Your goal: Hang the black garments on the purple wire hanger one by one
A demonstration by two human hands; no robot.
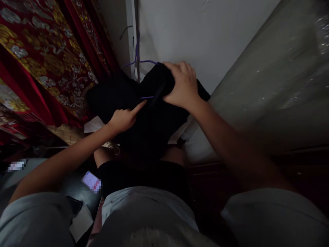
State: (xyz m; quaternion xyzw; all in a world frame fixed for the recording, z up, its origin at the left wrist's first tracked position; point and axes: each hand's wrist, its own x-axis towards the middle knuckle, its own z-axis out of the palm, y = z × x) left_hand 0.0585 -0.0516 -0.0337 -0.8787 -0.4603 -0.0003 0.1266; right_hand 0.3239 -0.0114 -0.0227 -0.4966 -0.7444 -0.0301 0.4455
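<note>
A black garment (149,120) hangs on a purple hanger (140,61) whose hook is caught near a white door frame. My right hand (181,85) is closed over the top right shoulder of the garment, gripping cloth and hanger together. My left hand (125,118) is lower and to the left, its forefinger stretched out along the garment toward the purple hanger bar (147,97), the other fingers curled in. The garment's lower part drapes down in front of my knees.
A red and gold patterned cloth (46,55) hangs at the left. A white wall (205,31) lies ahead and a plastic-covered pale surface (277,79) stands at the right. A lit phone (92,180) lies on a dark surface at the lower left, with papers (94,124) nearby.
</note>
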